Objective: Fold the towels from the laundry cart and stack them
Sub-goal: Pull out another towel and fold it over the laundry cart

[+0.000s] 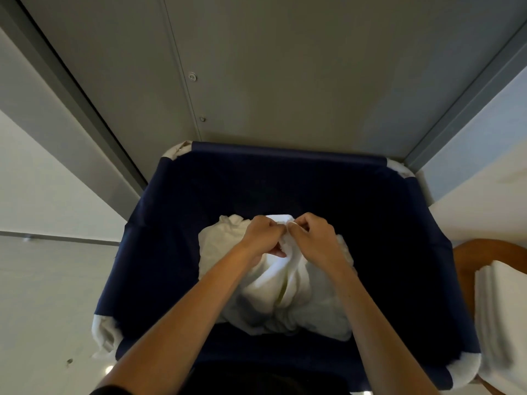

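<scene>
Nearest: dark sleeve [114, 390] at the bottom edge, two bare forearms reaching forward over the near rim of the cart [176, 252].

Cart: deep, dark blue cloth walls, white padding [104, 334] showing at all four corners. Far rim up against a grey wall panel [285, 67].

Towel [285, 286]: white, crumpled, inside the cart, lifted in a bunch from the middle toward the near wall. Folds hanging down from the hands. More white cloth bulging to the left behind it; same piece or a second one, cannot tell.

Left hand [263, 235] and right hand [312, 232]: side by side over the middle of the cart, knuckles almost touching. Fingers [273, 228] of both curled in, pinching the upper edge of the towel between them. Thumb of the left hand visible underneath against the cloth.

Right of the cart: brown wooden counter [467, 258] with a rounded edge. Stack of folded towels [504, 309] on it, white, set just back from the cart-side edge, running out of view at the right.

Left of the cart: pale floor [42, 280].
</scene>
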Action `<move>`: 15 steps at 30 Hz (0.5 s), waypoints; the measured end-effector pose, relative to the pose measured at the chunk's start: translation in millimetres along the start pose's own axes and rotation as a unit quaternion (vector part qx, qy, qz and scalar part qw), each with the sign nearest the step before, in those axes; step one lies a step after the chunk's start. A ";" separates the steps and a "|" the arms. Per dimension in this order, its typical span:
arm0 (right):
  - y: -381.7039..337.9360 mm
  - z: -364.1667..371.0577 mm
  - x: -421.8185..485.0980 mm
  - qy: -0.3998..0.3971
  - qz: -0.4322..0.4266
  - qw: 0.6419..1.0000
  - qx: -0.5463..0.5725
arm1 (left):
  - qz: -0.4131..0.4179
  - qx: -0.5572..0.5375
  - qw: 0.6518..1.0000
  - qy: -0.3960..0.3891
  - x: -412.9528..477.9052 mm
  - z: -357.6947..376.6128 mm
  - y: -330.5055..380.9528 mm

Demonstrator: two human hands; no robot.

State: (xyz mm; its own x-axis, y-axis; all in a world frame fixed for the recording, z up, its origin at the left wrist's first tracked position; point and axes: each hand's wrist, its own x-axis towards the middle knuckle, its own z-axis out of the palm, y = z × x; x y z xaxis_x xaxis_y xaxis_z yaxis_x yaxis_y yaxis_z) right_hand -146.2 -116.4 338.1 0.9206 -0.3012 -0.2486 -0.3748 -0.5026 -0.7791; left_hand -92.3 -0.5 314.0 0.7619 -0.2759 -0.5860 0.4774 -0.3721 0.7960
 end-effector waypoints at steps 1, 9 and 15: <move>0.8 -0.1 -1.5 -0.003 -0.003 1.000 0.007 | 0.001 -0.007 1.000 0.001 0.5 0.2 -0.8; 3.6 5.7 -12.7 -0.055 -0.046 0.990 -0.121 | -0.026 -0.071 0.997 -0.003 3.4 2.7 -2.5; 4.7 -9.3 -9.3 -0.009 -0.093 0.989 -0.114 | 0.009 -0.055 0.997 -0.053 -4.7 -11.9 -1.8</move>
State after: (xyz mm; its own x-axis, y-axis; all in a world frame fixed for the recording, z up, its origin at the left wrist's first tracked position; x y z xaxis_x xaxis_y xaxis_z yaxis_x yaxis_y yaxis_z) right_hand -157.6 -123.4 342.1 0.9771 -0.1726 -0.1243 -0.2112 -0.7183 -0.6629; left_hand -91.6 12.0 317.2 0.7227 -0.3759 -0.5800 0.5137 -0.2694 0.8146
